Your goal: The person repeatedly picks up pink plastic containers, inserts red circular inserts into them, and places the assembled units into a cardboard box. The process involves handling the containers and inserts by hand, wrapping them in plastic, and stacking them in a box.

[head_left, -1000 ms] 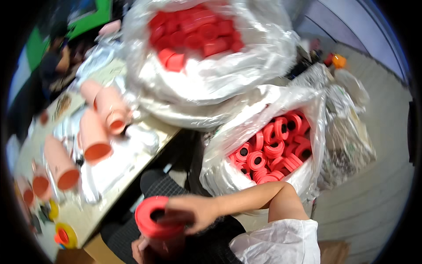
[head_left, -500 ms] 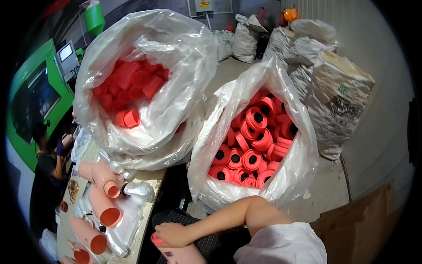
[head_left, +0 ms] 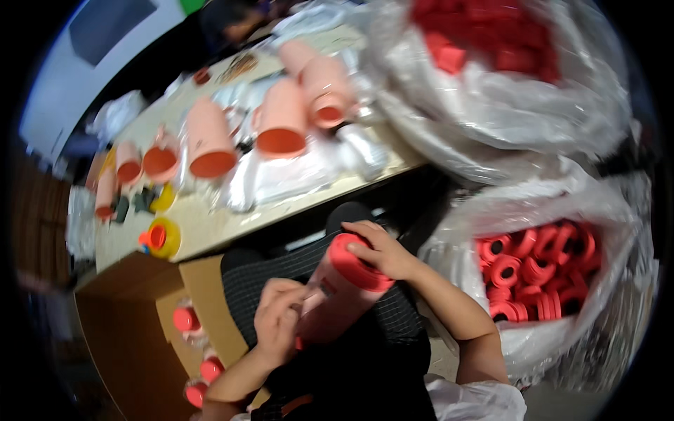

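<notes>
A pink cylindrical flask (head_left: pixel 344 302) with a red top lies tilted across my lap. My right hand (head_left: pixel 382 251) wraps over the red top (head_left: pixel 351 261), fingers curled round its rim. Against the flask's side rests my left hand (head_left: pixel 279 319), fingers bent and pressed near a small dark label; its fingertips are partly blurred. On the table beyond, several pink cylinders lie on their sides, among them a wide one (head_left: pixel 210 137) with its orange-red inside facing me.
An open cardboard box (head_left: pixel 133 319) at my left holds red-capped items. The table (head_left: pixel 210 228) also carries clear plastic bags and a yellow round container (head_left: pixel 166 238). To the right stand plastic sacks of red parts, one with black-centred rings (head_left: pixel 537 270). Another person (head_left: pixel 235 21) is at the far side.
My view has swung left and down, bringing the box and my left hand into sight. The flask now shows over my lap, with both hands on it.
</notes>
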A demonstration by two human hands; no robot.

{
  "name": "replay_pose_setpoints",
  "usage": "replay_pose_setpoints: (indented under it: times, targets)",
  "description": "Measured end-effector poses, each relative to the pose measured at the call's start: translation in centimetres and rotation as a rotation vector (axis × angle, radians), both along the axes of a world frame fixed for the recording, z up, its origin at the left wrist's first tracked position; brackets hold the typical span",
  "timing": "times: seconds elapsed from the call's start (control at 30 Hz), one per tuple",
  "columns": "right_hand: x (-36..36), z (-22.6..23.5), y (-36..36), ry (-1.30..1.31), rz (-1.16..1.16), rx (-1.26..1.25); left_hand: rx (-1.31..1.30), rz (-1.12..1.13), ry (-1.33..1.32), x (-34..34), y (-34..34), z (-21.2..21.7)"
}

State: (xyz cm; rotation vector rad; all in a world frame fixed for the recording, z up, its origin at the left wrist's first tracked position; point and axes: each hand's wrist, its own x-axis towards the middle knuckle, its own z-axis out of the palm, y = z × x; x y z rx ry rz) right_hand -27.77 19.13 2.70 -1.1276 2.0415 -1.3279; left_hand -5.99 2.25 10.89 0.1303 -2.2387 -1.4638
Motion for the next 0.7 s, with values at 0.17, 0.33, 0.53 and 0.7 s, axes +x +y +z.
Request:
replay_pose_setpoints:
  times: [0.17, 0.33, 0.53, 0.7]
  targets:
    - [-0.2, 1.6, -2.1, -0.071, 0.158, -0.046, -0.308, -0.149, 0.204, -5.0, -2.9, 5.3]
    - [-1.4, 1.7, -4.5, -0.194, 0.149, -0.045, -0.217, 0.139, 0.053, -21.4, -11.8, -8.7]
    - [-4.7, 0.5, -7.6, -0.343, 0.001, 0.038, -0.44, 0.259, -0.237, -26.7, -15.7, -16.5]
    - [-4.8, -2.1, -10.9, -0.617, -0.409, -0.176, 0.654, 0.183, -0.149, -26.6, -15.4, -13.8]
